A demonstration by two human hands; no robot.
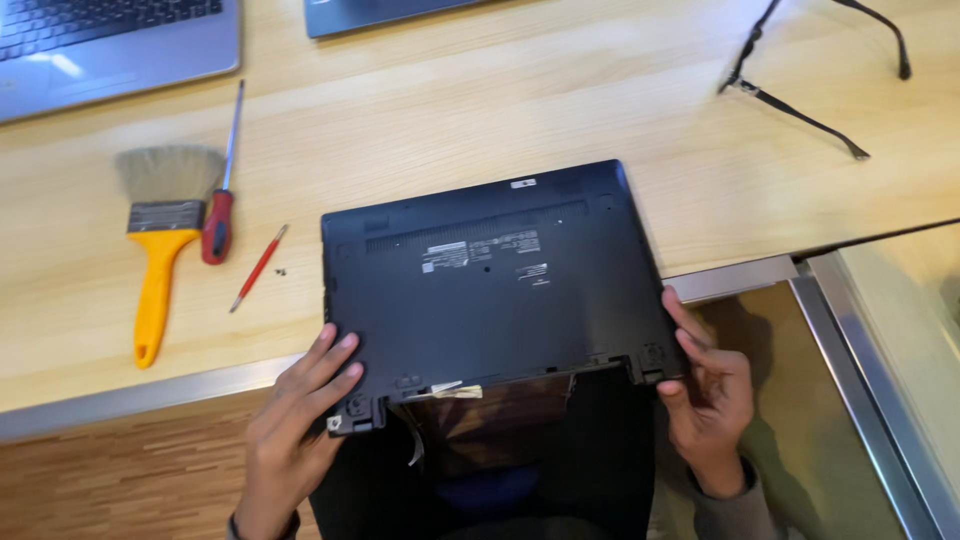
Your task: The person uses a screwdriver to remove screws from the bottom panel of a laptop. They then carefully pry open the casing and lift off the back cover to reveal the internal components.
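A black laptop (pixel 490 285) lies upside down on the wooden table (pixel 480 110), its underside with labels and vents facing up and its near edge hanging over the table's front. My left hand (pixel 295 430) grips the near left corner by the hinge. My right hand (pixel 705 395) holds the near right corner, fingers on the side edge. Below the near edge the dark screen lid (pixel 490 440) hangs down toward me, with a bit of tape and a loose strip at the hinge gap.
Left of the laptop lie a yellow-handled paintbrush (pixel 160 240), a red-handled screwdriver (pixel 220 190), a thin red screwdriver (pixel 258 268) and a tiny screw (pixel 281 270). Two grey laptops (pixel 110 40) sit at the far edge. Black cables (pixel 800 90) trail at the far right.
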